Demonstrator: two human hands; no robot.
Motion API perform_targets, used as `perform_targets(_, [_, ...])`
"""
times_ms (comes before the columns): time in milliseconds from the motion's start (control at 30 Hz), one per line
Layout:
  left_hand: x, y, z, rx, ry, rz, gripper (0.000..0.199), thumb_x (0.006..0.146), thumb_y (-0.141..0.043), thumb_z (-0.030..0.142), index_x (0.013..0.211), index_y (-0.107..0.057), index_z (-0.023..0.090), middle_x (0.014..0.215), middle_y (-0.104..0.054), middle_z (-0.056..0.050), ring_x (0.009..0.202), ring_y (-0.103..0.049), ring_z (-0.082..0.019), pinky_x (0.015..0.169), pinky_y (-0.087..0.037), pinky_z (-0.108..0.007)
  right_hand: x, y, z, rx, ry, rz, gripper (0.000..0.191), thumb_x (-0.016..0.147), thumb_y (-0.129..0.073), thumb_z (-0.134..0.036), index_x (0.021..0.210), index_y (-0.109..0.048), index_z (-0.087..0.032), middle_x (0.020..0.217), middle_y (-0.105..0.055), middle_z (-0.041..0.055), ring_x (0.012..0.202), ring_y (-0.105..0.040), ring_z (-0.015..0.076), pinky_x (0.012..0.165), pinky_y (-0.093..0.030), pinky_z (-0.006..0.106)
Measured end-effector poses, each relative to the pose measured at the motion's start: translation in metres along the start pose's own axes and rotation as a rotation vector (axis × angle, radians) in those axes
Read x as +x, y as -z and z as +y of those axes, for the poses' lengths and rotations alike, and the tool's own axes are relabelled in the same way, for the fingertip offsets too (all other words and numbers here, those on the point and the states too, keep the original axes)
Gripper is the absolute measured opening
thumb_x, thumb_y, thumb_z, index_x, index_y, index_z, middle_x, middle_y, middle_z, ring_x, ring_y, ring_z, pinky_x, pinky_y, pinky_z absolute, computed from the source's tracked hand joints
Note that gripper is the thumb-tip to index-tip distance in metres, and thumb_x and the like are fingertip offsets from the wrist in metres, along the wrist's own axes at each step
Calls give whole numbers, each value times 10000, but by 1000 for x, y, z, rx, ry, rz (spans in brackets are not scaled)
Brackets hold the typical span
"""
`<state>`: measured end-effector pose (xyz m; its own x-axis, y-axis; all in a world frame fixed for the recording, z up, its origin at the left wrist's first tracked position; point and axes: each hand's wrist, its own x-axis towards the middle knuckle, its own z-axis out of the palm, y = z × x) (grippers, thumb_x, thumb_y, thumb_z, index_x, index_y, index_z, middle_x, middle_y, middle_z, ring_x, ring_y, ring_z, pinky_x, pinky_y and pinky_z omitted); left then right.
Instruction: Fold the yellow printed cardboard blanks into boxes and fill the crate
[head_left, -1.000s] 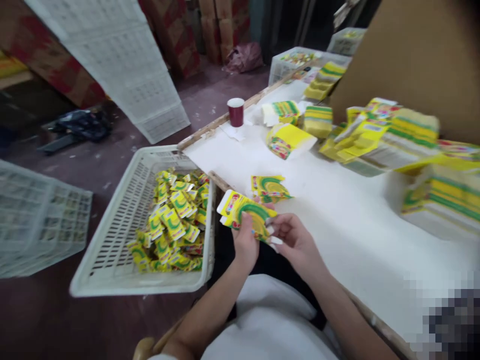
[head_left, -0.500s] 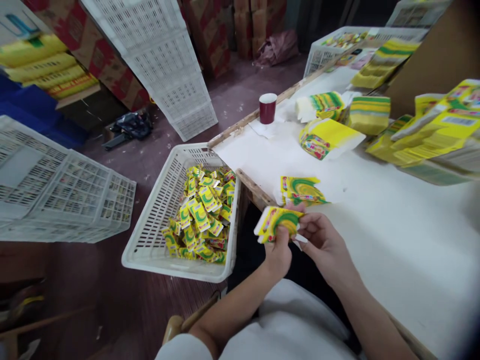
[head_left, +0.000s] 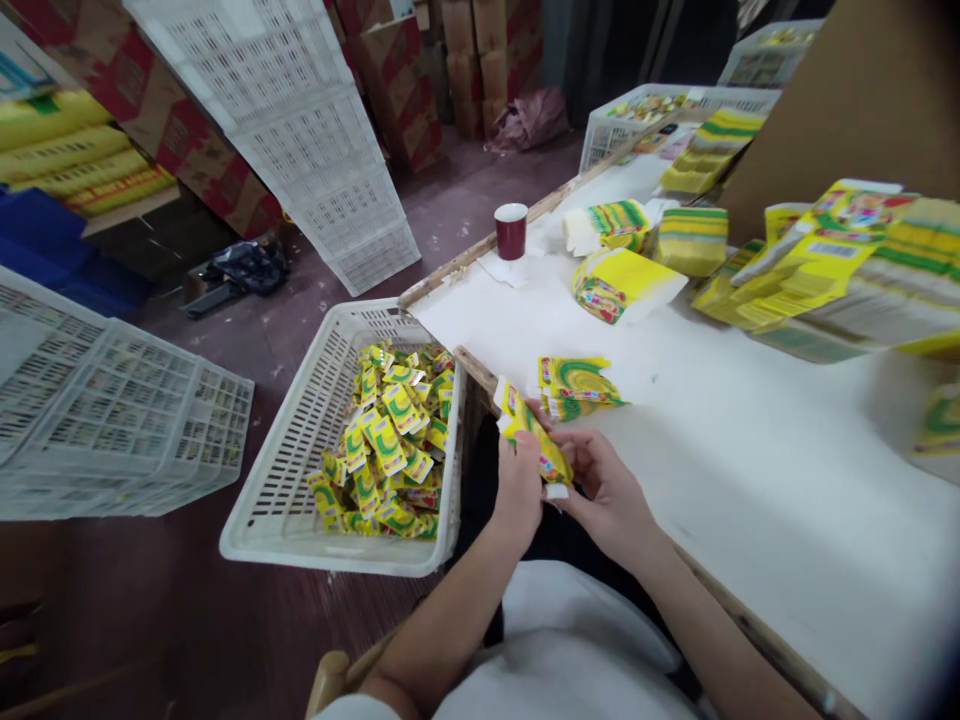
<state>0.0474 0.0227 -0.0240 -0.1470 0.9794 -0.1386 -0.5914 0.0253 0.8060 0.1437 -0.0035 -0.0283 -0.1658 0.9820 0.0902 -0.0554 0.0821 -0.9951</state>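
Observation:
A small yellow-and-green printed carton (head_left: 553, 463) is held between my two hands over the table's near edge, tilted, with white flaps at both ends. My left hand (head_left: 519, 490) grips its side, thumb on the printed face. The fingers of my right hand (head_left: 611, 500) close on the lower end, by a white flap. Just beyond lie a few flat yellow-and-green cartons (head_left: 577, 380) on the white tabletop (head_left: 720, 450). To my left a white plastic basket (head_left: 274, 470) holds a heap of similar small cartons (head_left: 386, 440).
A dark red cup (head_left: 511, 234) stands near the table's far-left edge. Stacks of yellow cartons (head_left: 817, 270) and a loose yellow box (head_left: 626, 285) lie at the back right. Tall stacked white crates (head_left: 300, 150) and more crates (head_left: 142, 420) stand on the floor to the left.
The carton has turned from roughly level to a steep slant, and a white flap shows at its lower end. Both hands still hold it. The whole view has shifted slightly.

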Motion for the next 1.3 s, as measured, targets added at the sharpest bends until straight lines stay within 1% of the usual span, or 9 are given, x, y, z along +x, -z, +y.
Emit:
perform_targets(100, [-3,7,2,91,-50,-109,432,622,-697,486,927,-600,195,863,-630,-19,835,-591,-158,785,-462,-264,6,8,-4,61,3,95,304,716,-671,-251,980,-524,-214,824,-603,12,742,-575,144,649,-475,253])
perform_targets(300, [3,16,6,223,-108,36,158,676,-697,308,731,-661,164,692,-656,9,628,-577,-105,623,-466,-216,12,10,-7,13,-39,162,118,695,-661,-243,661,-569,-178,593,-577,-29,543,-525,106,521,-440,220])
perform_targets(500, [15,24,28,236,-73,23,186,693,-677,353,757,-666,178,722,-664,7,649,-590,-98,659,-476,-212,16,29,-18,-208,20,62,131,759,-547,-180,815,-665,-167,688,-660,-3,600,-574,126,548,-455,229])
perform_targets(600, [10,23,56,487,-257,6,224,739,-635,345,914,-659,209,877,-674,-15,810,-612,-132,794,-466,-248,17,41,-33,-472,150,43,234,789,-514,-117,923,-683,-208,828,-691,24,741,-601,162,668,-476,281])
perform_targets(700, [5,15,79,855,-425,-193,545,630,-731,309,1146,-570,238,1188,-583,-60,1132,-504,-241,998,-349,-357,17,43,-49,-801,351,9,230,820,-528,-140,950,-684,-246,852,-683,45,831,-575,195,798,-445,365])
perform_targets(833, [9,3,73,1084,-191,-556,766,490,-802,260,1204,-526,223,1220,-565,-104,1162,-478,-315,989,-348,-434,16,37,-61,-957,555,-156,243,861,-504,-168,968,-659,-322,877,-666,-7,954,-554,178,1023,-290,422])
perform_targets(933, [12,0,53,1090,-74,-609,542,613,-721,277,1124,-550,213,1043,-641,-80,966,-593,-262,855,-449,-383,13,38,-56,-810,521,95,418,813,-554,-164,1201,-527,-317,1196,-558,40,1222,-407,233,1091,-172,469])
perform_targets(1033, [8,1,38,1165,-185,-537,542,612,-723,284,1109,-519,212,979,-644,-58,898,-604,-239,788,-471,-343,10,38,-41,-456,341,318,652,784,-590,-246,1373,-311,-226,1382,-385,109,1278,-346,272,1054,-284,461])
perform_targets(1300, [-5,6,25,1166,-511,-642,745,642,-707,207,1294,-348,246,1236,-520,-100,1130,-510,-245,927,-412,-340,15,25,-25,156,42,112,288,788,-572,-280,1069,-604,-223,947,-675,28,962,-614,199,851,-501,353])
